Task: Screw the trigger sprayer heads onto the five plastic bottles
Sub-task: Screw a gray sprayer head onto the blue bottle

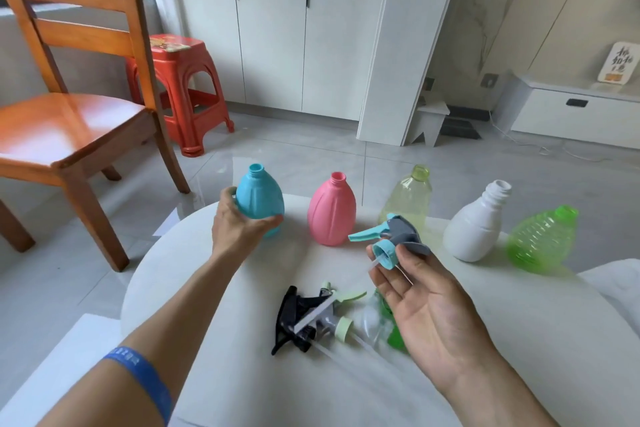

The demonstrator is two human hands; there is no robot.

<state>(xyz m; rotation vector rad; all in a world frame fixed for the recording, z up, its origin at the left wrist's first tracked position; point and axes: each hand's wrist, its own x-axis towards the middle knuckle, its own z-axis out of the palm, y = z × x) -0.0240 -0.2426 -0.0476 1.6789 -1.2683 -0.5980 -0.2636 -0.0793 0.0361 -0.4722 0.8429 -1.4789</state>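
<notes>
— Loose sprayer heads (313,317) lie nearest on the white surface (242,340). What's the right hand (429,308) holding?

— A blue-grey sprayer head (393,237), in its fingertips. Farther off, the left hand (239,224) grips the blue bottle (259,196), first in the row.

White round table (214,291): five bottles (331,210), loose sprayer heads (311,317).

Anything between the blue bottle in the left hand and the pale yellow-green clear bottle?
Head view: only the pink plastic bottle stands between the blue plastic bottle and the pale yellow-green clear bottle, uncapped.
</notes>
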